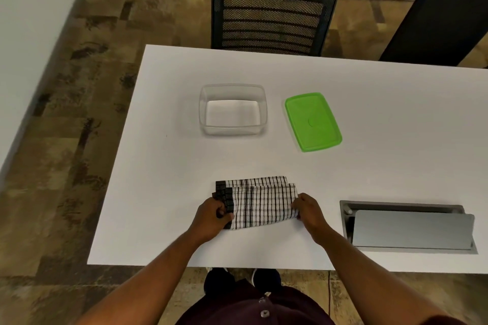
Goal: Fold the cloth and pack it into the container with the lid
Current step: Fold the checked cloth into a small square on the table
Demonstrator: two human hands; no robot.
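A black-and-white checked cloth [260,202] lies folded into a layered rectangle near the front of the white table [396,140]. My left hand [211,216] grips its left end by the dark hem. My right hand [307,210] pinches its right edge. Farther back stands a clear plastic container [204,111], empty and uncovered. Its green lid [313,121] lies flat on the table to the right of it, apart from it.
A metal cable hatch [409,227] with a raised flap is set into the table at the front right. Two black chairs [272,13] stand behind the far edge. The table's left edge drops to a patterned floor.
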